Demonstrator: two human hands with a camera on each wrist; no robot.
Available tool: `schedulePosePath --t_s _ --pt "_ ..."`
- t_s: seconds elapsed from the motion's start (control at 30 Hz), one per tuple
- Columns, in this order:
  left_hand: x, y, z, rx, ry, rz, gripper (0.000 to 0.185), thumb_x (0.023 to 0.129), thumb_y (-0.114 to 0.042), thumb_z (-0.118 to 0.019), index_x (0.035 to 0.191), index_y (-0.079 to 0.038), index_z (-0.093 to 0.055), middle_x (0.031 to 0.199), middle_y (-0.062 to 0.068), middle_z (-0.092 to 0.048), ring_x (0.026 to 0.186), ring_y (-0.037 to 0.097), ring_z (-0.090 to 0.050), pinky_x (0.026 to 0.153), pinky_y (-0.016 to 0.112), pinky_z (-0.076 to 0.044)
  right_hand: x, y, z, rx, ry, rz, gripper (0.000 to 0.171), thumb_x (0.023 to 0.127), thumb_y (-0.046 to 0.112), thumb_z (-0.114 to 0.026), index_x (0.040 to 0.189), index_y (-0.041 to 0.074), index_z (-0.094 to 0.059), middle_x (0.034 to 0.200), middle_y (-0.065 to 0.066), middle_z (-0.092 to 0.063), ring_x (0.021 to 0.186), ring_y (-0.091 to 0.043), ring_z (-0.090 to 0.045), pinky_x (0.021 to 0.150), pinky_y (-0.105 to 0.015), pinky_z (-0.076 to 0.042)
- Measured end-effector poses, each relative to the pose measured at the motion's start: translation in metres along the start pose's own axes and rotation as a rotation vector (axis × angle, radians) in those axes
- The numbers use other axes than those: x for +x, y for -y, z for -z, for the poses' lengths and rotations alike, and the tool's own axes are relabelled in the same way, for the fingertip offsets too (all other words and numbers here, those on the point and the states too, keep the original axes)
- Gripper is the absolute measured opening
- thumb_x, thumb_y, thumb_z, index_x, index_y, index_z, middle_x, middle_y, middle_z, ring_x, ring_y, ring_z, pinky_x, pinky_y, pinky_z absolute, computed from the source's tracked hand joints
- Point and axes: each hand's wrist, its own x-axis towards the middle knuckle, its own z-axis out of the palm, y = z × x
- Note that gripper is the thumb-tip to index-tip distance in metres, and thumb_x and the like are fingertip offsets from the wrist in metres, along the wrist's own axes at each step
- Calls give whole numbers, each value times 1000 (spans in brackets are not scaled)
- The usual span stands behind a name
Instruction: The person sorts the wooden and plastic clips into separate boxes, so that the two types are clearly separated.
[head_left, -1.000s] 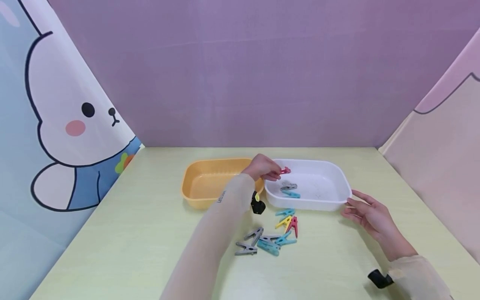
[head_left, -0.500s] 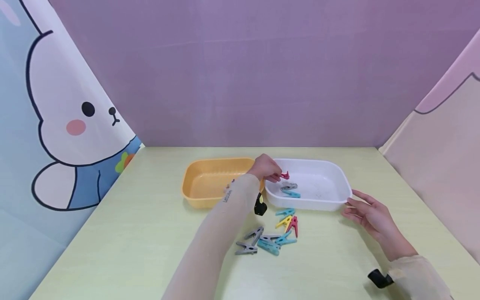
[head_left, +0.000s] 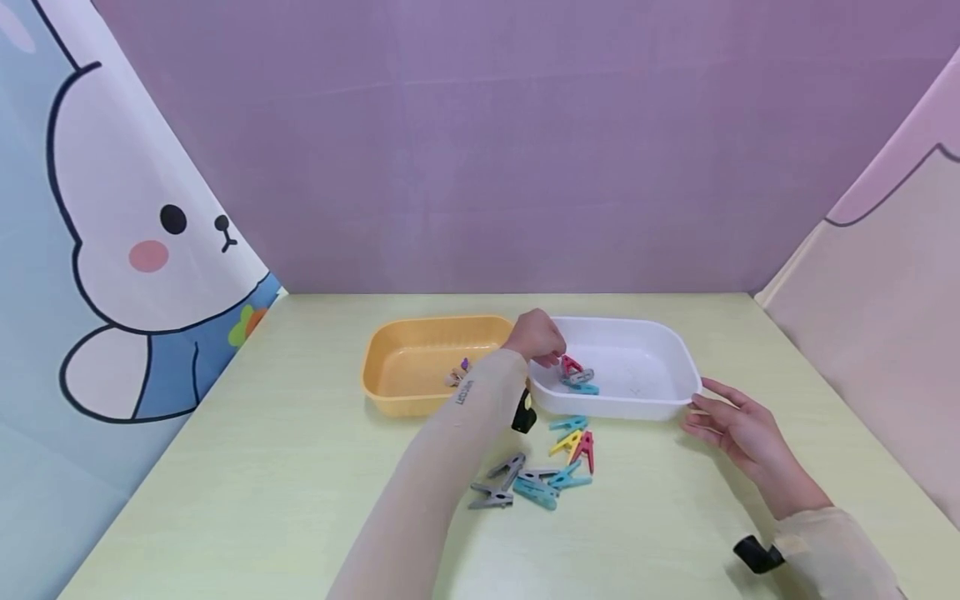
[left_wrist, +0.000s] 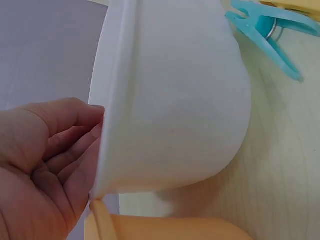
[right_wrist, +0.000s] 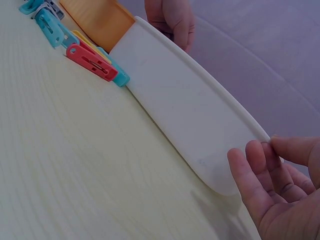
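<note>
My left hand [head_left: 536, 337] reaches over the near left part of the white tray [head_left: 622, 410] and pinches a red clothespin [head_left: 572, 365] at its fingertips. That clothespin is low in the tray, right by a grey clothespin [head_left: 581, 377] and a light blue clothespin [head_left: 582, 388] lying on the bottom. In the left wrist view the tray wall hides the fingertips. My right hand [right_wrist: 280, 185] pinches the tray's rim at the near right corner between thumb and fingers.
An orange tray [head_left: 397, 408] stands left of the white one, with small beige and purple things [head_left: 457, 373] partly behind my left sleeve. Several loose clothespins lie in front: a yellow clothespin [head_left: 566, 442], a red one, and grey and blue ones nearer me.
My left hand has moved slightly right and lowered the red clothespin toward the grey one. Small things in the orange tray have come into view. The right hand stays at the rim.
</note>
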Motion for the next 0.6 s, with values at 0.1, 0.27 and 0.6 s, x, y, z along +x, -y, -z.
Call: schedulePosePath --t_s 0.1,0.27,0.6 --pt "1 1 2 -44 14 13 6 88 -4 -74 91 1 -76 77 7 -70 68 20 -69 61 28 -60 0 0 0 0 1 3 35 100 -7 -50 107 18 -73 87 -8 -72 74 -19 -71 73 -35 -62" --pt "5 5 3 -114 27 29 8 87 -3 -75 93 2 -76 78 8 -71 69 21 -69 64 29 -60 1 0 -1 0 -4 0 34 100 -7 -50 106 18 -73 87 -8 -72 74 -19 -71 73 -35 -62" --pt "-5 8 11 -207 51 -53 11 91 -5 -71 98 3 -75 83 8 -72 89 31 -72 67 28 -61 1 -1 0 9 -1 1 35 100 -7 -50 106 18 -74 86 -8 -72 74 -19 -71 73 -35 -62"
